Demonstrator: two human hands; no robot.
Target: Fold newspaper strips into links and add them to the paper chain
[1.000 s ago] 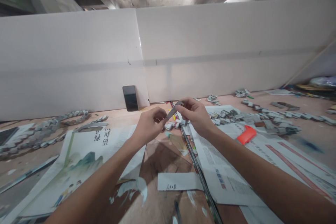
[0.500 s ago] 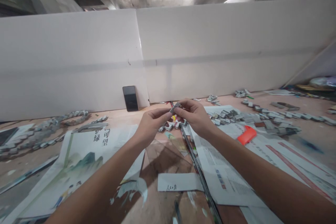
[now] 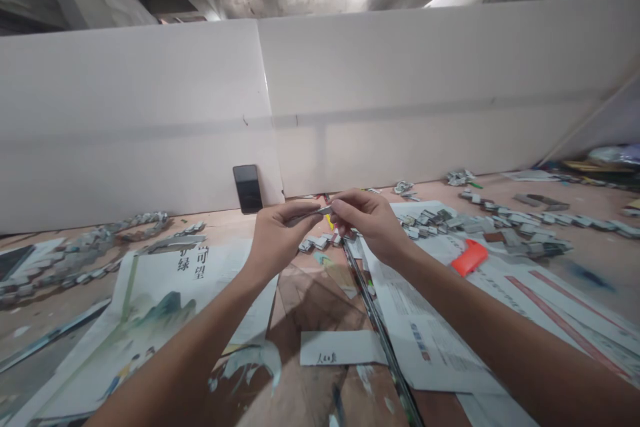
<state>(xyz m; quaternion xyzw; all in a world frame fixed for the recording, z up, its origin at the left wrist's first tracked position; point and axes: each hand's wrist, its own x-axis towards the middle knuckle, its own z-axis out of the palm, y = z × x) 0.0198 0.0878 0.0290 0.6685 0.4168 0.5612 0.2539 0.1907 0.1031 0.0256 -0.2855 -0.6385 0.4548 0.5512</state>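
Above the middle of the table, my left hand [image 3: 283, 230] and my right hand [image 3: 367, 220] pinch a narrow folded strip of grey paper [image 3: 325, 211] between thumbs and fingertips. The strip lies nearly level, one end in each hand; part of it is covered by my fingers. Just below and behind my hands lies a chain of folded paper links [image 3: 315, 242], partly hidden by my right hand. A dark, thin rod or ruler [image 3: 375, 320] runs from under my right hand toward the front edge.
Newspaper sheets [image 3: 160, 313] lie left and right, the right ones bearing a red-orange object [image 3: 470, 257]. Folded paper chains [image 3: 100, 247] spread on both sides. A phone [image 3: 249, 188] leans on the white partition [image 3: 400, 93]. A white paper slip [image 3: 344, 348] lies in front.
My left hand has shifted slightly left, so the two hands are further apart. The paper strip has turned from slanted to nearly level.
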